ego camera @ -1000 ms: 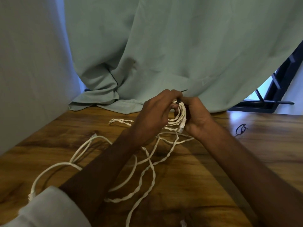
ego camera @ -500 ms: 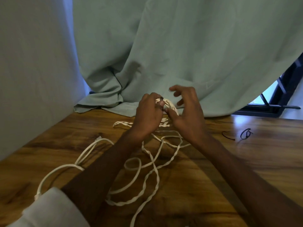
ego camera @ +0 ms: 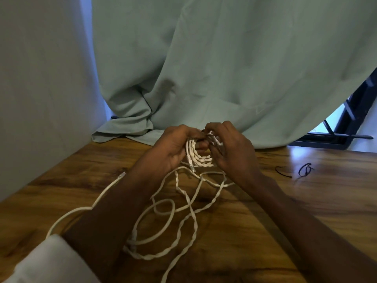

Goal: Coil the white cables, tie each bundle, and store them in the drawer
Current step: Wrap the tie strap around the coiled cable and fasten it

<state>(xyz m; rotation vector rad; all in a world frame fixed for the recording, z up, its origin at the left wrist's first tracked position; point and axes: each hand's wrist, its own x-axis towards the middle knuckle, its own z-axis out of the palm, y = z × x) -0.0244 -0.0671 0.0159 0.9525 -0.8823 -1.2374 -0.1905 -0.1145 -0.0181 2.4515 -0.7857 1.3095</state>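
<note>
White cable coil (ego camera: 199,155), a small bundle of several tight rounded loops of smooth plastic-sheathed cord, is being held just above the far part of the table between both hands. The left hand (ego camera: 173,148) is gripping the coil's left side, its fingers curled round the loops, and a ribbed white plug end (ego camera: 190,162) is hanging down from the bundle beside the palm. The right hand (ego camera: 230,148) is pinching at the top of the loops with curled fingertips; something thin and dark seems to be caught there, perhaps a tie, but it is too small to tell.

Judging by the task, the bundle is being tied. To do this well, the left hand should be keeping the loops squeezed flat together while the right is passing the tie round all of them, not just some.

Below, loose white cable (ego camera: 163,221) is trailing toward the person in slack curves, partly smooth, partly twisted in a rope-like pair. The glossy brown wooden table (ego camera: 306,211) is showing strong grain. Thin black wire ties (ego camera: 305,170) are lying to the right, well apart from the hands. A pale green fabric curtain (ego camera: 224,68) is draping in soft folds onto the table's far edge.
</note>
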